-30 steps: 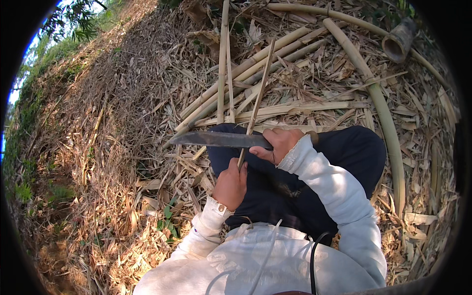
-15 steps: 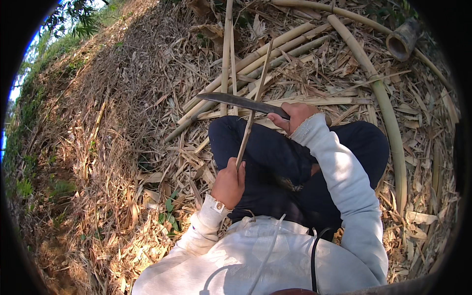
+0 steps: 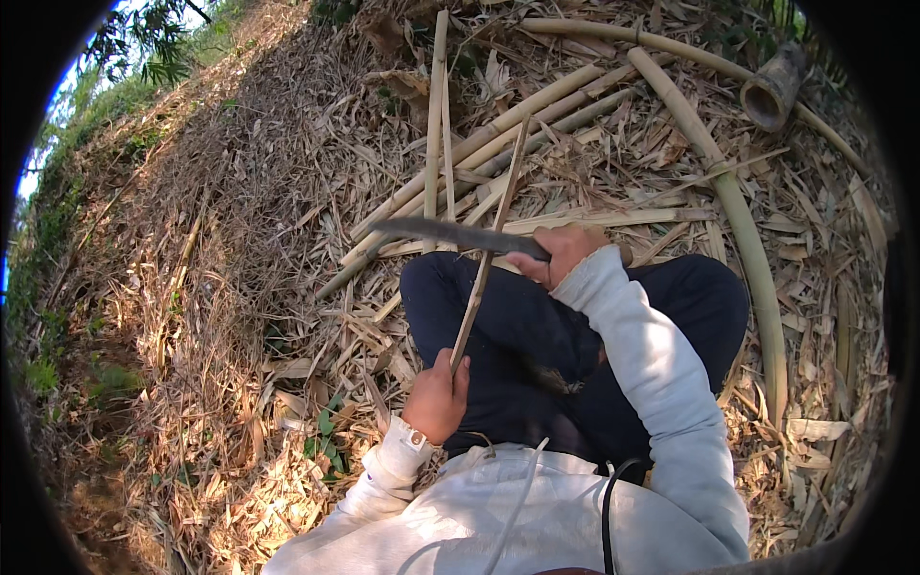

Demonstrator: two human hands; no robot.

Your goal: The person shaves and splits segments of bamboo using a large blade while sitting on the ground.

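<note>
My left hand (image 3: 438, 398) is closed round the near end of a thin split bamboo strip (image 3: 471, 311), which slants up and away over my bent leg. In my right hand (image 3: 561, 257) is the handle of a machete (image 3: 431, 230), its long dark blade pointing left. The blade lies across the strip, a little beyond the leg, and looks smeared by motion. Whether its edge bites into the strip I cannot tell. Fingers of the right hand wrap the grip, so most of the handle is hidden.
My crossed legs in dark trousers (image 3: 517, 307) lie beneath the strip. Beyond them rest several bamboo poles (image 3: 537, 105) and two upright-looking strips (image 3: 436, 125). A long curved bamboo length (image 3: 743, 211) runs down the right, near a hollow bamboo section (image 3: 767, 101). Dry leaf litter (image 3: 240, 316) covers the ground.
The whole scene sits lower in the picture. Both hands, the strip and the machete have shifted slightly toward me, and the blade is more blurred. Both hands keep their holds.
</note>
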